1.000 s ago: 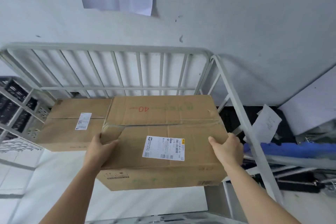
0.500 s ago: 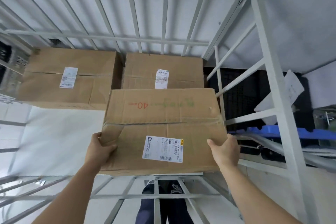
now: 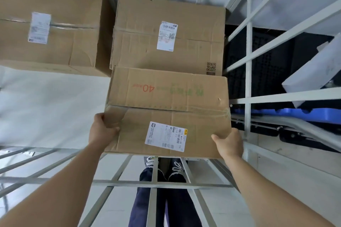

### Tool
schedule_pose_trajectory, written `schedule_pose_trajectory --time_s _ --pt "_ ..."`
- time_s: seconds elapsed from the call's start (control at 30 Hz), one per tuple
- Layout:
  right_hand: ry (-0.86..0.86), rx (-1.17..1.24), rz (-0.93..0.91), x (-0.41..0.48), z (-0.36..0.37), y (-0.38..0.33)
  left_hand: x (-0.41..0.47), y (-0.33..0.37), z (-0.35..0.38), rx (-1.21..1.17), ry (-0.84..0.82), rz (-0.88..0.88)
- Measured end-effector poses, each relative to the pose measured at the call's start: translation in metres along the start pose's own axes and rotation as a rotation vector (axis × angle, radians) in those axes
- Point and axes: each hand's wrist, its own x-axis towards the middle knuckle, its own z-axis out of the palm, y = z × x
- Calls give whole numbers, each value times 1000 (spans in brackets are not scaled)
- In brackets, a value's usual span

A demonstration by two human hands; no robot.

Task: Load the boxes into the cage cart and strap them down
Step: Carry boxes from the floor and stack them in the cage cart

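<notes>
I hold a brown cardboard box (image 3: 166, 101) with a white shipping label and a red "40" print, low inside the white cage cart (image 3: 249, 72). My left hand (image 3: 102, 131) grips its near left corner, and my right hand (image 3: 227, 143) grips its near right corner. Behind it a second box (image 3: 147, 42) with a label sits against the cart's back bars. A third box (image 3: 60, 29) lies at the back left. The held box's far edge overlaps the near edge of the second box.
The cart's white floor (image 3: 51, 108) is bare at the left. The near rail bars (image 3: 151, 182) cross in front of my legs and shoes. Beyond the right side bars lie a black crate (image 3: 265, 64), a blue pallet (image 3: 295, 114) and white sheets.
The box has come down and forward into the cart, closer to the box at the back. My view has tilted further down, so the cart floor and my shoes show.
</notes>
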Motion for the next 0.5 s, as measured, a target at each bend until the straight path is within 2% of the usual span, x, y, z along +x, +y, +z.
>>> schedule_pose_trajectory --time_s 0.37,0.5 --pt "-118 -42 -24 41 53 21 45 -19 49 171 4 -52" --pt "-102 -114 -57 48 63 11 55 -20 54 150 -23 -53"
